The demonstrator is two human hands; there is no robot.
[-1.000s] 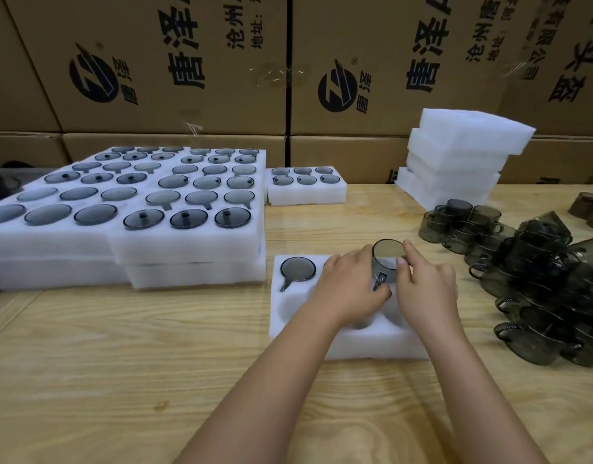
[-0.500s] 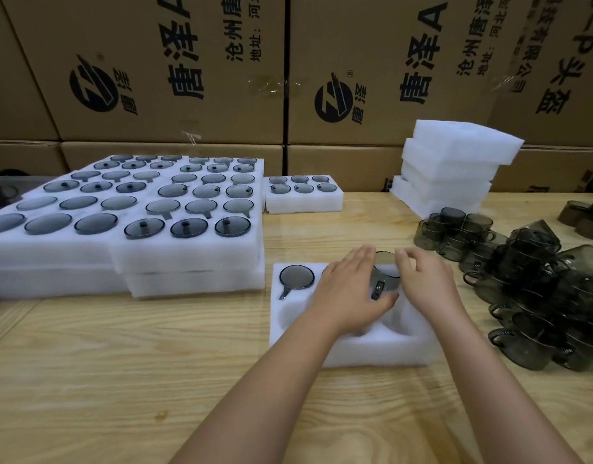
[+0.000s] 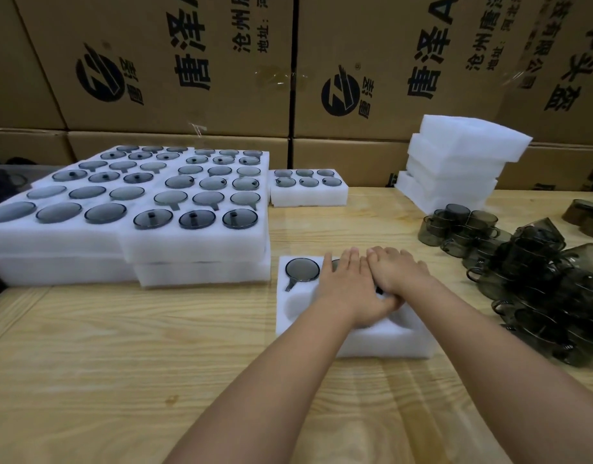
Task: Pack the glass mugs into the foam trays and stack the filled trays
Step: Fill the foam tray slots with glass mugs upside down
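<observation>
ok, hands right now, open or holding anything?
Left hand: open, fingers straight, pressing flat over the foam tray.
Right hand: open, flat beside it, gripping nothing visible.

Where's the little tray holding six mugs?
Head view, back of the table: six-mug tray sits right of the large filled trays, left of the foam stack.

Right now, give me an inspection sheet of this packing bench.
Surface: light wooden table.
Job's things: foam tray near centre, one glass mug seated back-left; filled trays stacked left; loose mugs piled right; empty foam stack back right.
Clutter: brown items far right, unclear.
Hands: left hand and right hand flat, touching, over the tray's back-middle pocket; second mug beneath mostly hidden.
Cables: nothing seen.
Surroundings: printed cardboard boxes behind.
</observation>
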